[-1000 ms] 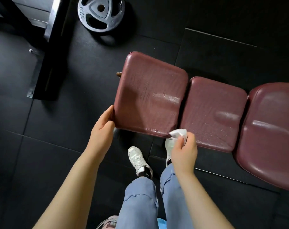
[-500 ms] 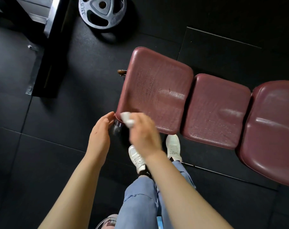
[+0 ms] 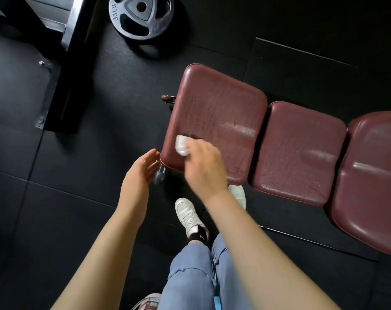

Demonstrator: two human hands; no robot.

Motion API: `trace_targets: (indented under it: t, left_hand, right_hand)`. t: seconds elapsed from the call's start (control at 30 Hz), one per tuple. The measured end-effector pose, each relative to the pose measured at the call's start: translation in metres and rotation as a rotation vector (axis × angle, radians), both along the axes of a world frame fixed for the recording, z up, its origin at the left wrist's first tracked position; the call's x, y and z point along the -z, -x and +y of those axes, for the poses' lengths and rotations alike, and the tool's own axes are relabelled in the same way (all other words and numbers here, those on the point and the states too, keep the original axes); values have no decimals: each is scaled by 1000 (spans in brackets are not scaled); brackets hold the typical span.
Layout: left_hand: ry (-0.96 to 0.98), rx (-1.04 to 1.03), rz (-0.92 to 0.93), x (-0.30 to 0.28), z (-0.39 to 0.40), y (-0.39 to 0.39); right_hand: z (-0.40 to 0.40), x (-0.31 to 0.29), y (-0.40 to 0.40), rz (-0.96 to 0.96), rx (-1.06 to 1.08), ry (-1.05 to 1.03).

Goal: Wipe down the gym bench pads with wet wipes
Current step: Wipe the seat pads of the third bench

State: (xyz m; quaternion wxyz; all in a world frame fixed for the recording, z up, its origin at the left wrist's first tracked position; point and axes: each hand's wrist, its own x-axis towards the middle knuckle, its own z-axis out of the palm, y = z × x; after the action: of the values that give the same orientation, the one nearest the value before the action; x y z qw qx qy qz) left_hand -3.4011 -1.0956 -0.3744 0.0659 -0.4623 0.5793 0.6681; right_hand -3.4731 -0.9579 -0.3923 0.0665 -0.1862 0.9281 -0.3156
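Note:
A maroon gym bench runs from the middle to the right edge in three pads: the left pad [image 3: 219, 113], the middle pad [image 3: 299, 151] and the right pad [image 3: 373, 171]. All three shine with wet streaks. My right hand [image 3: 203, 166] grips a crumpled white wet wipe [image 3: 181, 145] and presses it on the near left corner of the left pad; the hand is motion-blurred. My left hand [image 3: 138, 175] hovers with straight fingers beside that corner, fingertips close to the pad's edge, holding nothing.
A grey 33 lb weight plate [image 3: 142, 16] lies on the black rubber floor at the top. A black steel rack base [image 3: 64, 70] stands at the upper left. My white shoes [image 3: 189, 217] and jeans are below the bench, near a grey bench leg [image 3: 159, 175].
My right hand swept the wipe from the gap between the left and middle pads leftward along the near edge, then up onto the left pad's corner. My left hand came off the pad's edge.

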Motion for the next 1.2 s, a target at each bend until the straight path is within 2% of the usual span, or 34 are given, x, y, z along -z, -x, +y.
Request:
trace_targets:
  t: [0.1,0.2,0.3,0.33,0.5,0.57,0.63,0.73,0.77,0.87,0.93,1.0,1.07,1.1,1.13,1.2]
  left_hand:
    - [30,66,-12,-1,4,5]
    - [57,78,-10,0,6,8]
    - [39,33,-21,4,5,10]
    - [38,19,-24,5,6,11]
    - [34,6,9,-1,11,17]
    - [21,-12,1,-4,10,18]
    - [16,-10,-6,-5,10,18]
    - [49,29,-16,-6,12,19]
    - [61,29,-17,-6,11,19]
    - [71,19,-24,-1,10,22]
    - [79,17,-16,1,12,22]
    - [88,-11,-4,3,13,21]
    - [100,-35,9,5,14,20]
    - [98,-39,6,5,13,20]
    - [87,-37,-4,4,13,20]
    - [58,-18,-29,2,12,21]
  right_hand:
    - [89,21,-4,-177,364,-179]
    - [111,34,-10,-241,505,-319]
    - [82,31,-2,-252,665,-197]
    - [68,27,-1,-212,606,-131]
    - [-19,0,-3,-24,-73,109]
    - [-16,-3,16,15,-172,107]
    - [21,6,37,-33,-60,6]
    - [101,21,46,-214,364,-240]
    - [114,22,43,-265,445,-281]
    - [87,23,36,-327,585,-258]
    - [37,16,43,-228,506,-105]
    - [-17,-1,42,-130,184,109]
    - [-51,-12,35,-10,-173,153]
    - [-53,-13,37,30,-257,131]
    - [-45,-13,43,34,-245,99]
    - [-1,-2,56,-3,-45,-14]
